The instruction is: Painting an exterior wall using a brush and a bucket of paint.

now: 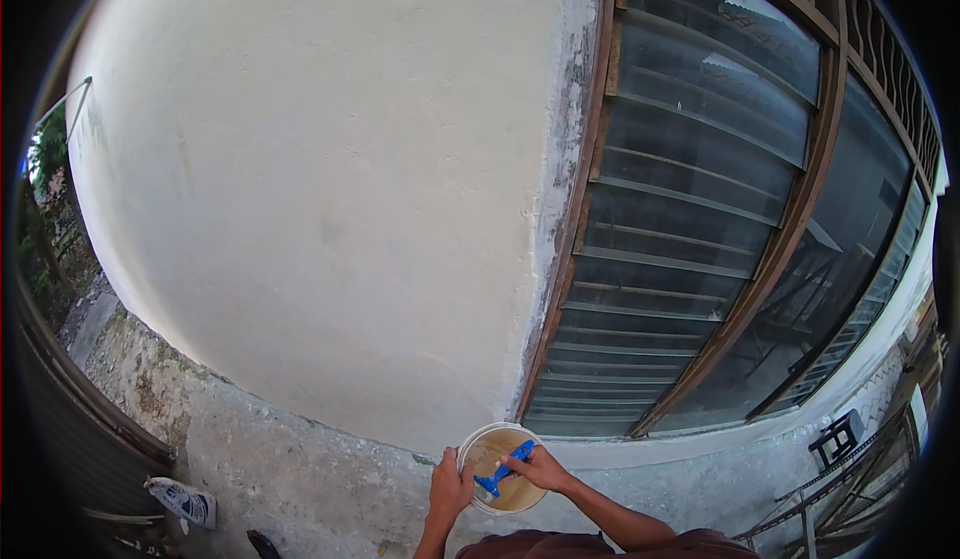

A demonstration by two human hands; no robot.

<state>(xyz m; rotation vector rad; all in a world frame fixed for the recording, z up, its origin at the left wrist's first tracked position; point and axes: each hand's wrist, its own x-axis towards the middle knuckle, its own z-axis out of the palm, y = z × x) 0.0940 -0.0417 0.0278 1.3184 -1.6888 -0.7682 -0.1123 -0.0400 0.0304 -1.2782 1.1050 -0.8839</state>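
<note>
1. While the left hand [450, 481] is clamped on the rim of the bucket [523, 495], the right hand [545, 471] grips the blue-handled brush [497, 476] inside the bucket's mouth; hands apart, one each side.
2. Bucket sits in front of the person, by the wall-side edge of the concrete floor [290, 459], near the lower left corner of the louvred window [690, 179].
3. Progress, judged by look: brush is loaded or being worked at the bucket, not on the wall [350, 209]. Wall's broad face reads mostly even off-white, so seems covered; the patchy grey strip [562, 159] beside the window looks undone.
4. Unclear: whether the off-white is fresh; bucket contents and depth; bristles; whether the bucket touches the floor.
5. Right fingers hide part of the handle; torso cut off by the lower edge; fisheye rim blacks out the corners.
</note>
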